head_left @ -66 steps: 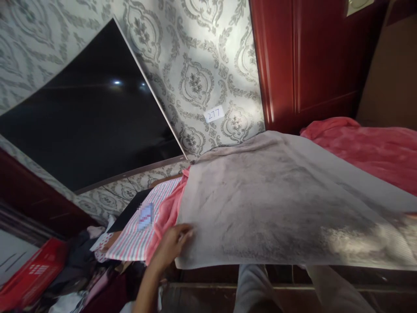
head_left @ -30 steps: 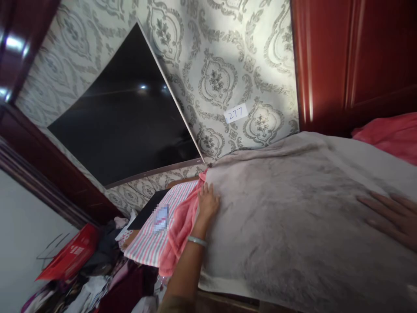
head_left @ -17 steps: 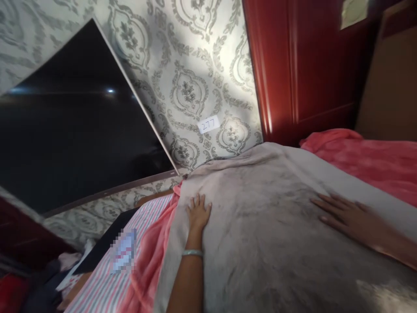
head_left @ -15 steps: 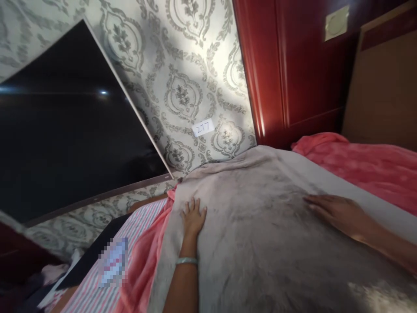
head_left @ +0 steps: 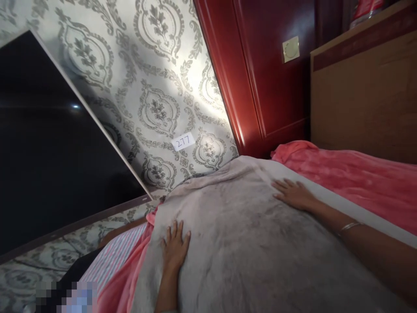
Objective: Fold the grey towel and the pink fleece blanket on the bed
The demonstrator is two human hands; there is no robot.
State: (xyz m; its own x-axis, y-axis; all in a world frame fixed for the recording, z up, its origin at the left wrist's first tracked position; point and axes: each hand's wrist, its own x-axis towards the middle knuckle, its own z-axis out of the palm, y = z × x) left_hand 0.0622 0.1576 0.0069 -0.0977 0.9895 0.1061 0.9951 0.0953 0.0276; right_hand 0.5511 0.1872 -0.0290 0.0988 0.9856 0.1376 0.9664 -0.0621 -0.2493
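Observation:
A grey plush blanket (head_left: 228,243) is spread out before me, with soft creases and darker brushed patches. My left hand (head_left: 175,248) lies flat near its left edge, fingers spread and pointing away from me. Farther over to the right, my right hand (head_left: 295,194) also rests palm down on the blanket with fingers apart. Neither hand grips anything. Pink fabric (head_left: 130,274) shows from under the grey edge on the left, over a striped cloth (head_left: 114,252).
A large dark screen (head_left: 61,156) stands on the left against patterned wallpaper (head_left: 159,108). A paper marked 277 (head_left: 183,141) is on the wall. Red panelling (head_left: 276,87), a cardboard box (head_left: 365,95) and a pink blanket (head_left: 352,174) are on the right.
My right hand has slid forward and left across the blanket, and its fingers are now spread. The left hand stays flat near the left edge. The view has turned right.

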